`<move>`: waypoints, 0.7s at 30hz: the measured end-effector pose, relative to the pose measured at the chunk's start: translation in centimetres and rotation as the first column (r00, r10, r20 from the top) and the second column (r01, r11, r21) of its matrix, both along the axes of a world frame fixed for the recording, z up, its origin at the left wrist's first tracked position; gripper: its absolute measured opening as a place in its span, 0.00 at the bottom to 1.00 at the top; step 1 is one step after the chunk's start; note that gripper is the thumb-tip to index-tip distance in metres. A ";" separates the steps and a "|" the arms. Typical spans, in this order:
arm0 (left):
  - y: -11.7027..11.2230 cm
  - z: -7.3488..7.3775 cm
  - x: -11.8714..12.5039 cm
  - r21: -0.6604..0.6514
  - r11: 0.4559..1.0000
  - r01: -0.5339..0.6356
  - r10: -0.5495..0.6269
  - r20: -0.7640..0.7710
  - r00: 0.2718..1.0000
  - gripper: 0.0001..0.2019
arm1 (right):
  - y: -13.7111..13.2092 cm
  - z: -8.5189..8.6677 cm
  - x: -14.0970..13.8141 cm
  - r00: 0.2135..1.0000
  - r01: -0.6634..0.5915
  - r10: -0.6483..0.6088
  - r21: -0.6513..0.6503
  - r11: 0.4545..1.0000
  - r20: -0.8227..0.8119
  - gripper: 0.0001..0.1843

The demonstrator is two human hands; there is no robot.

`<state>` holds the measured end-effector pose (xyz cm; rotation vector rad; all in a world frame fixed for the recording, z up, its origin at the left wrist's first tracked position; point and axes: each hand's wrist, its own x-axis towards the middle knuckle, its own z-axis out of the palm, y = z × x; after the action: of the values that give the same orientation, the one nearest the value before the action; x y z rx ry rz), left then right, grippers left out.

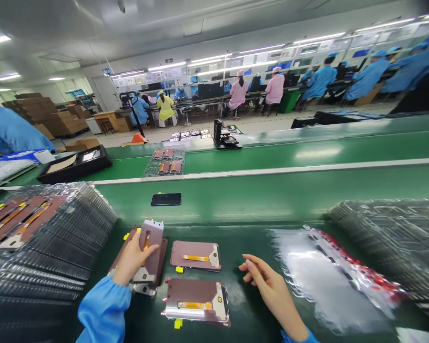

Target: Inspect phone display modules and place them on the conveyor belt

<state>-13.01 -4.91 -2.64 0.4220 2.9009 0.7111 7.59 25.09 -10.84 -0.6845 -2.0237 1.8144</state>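
Note:
My left hand (132, 257) is closed on a phone screen panel (153, 257), thumb across its brown back near an orange flex cable. The panel is slightly tilted over other panels, partly hidden by my hand. To its right, two more phone screen panels lie back up: an upper one (191, 256) and a lower one (196, 300), each with an orange flex cable and a yellow tab. My right hand (262, 281) hovers to the right of them, its fingers loosely curled together, with nothing visible in them.
Stacked clear trays (103, 214) with panels stand at left. More clear trays (389, 228) stand at right, beside a pile of clear plastic film sheets with red tabs (329, 276). Ahead lie a dark phone (166, 199) and a tray of panels (164, 164). Co-workers sit farther back.

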 end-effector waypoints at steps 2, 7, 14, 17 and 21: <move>1.8 0.8 2.4 0.168 0.981 0.093 -0.108 0.087 0.990 0.29 | -0.7 1.0 0.0 0.999 -0.052 0.052 -0.045 0.998 -0.002 0.35; 8.3 -0.1 10.1 0.672 0.730 0.125 -0.520 0.427 0.740 0.32 | -2.1 3.2 0.3 0.983 -0.175 0.159 -0.192 0.966 -0.094 0.27; 11.7 -2.2 13.5 0.781 0.623 0.029 -0.578 0.436 0.690 0.24 | -0.4 3.0 0.9 0.991 -0.048 0.069 0.172 0.984 -0.117 0.16; 12.2 -2.9 13.2 0.777 0.630 0.001 -0.527 0.427 0.735 0.22 | -1.2 3.3 1.2 0.962 0.161 0.008 0.588 0.793 -0.274 0.10; 12.9 -4.0 12.3 0.788 0.611 -0.072 -0.452 0.422 0.785 0.22 | -3.6 5.6 2.2 0.890 0.127 0.269 0.768 0.627 -0.367 0.12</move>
<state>-0.72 7.98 -6.65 0.4753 1.7762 1.6951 9.79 21.45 -5.21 0.0982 -2.2019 0.7956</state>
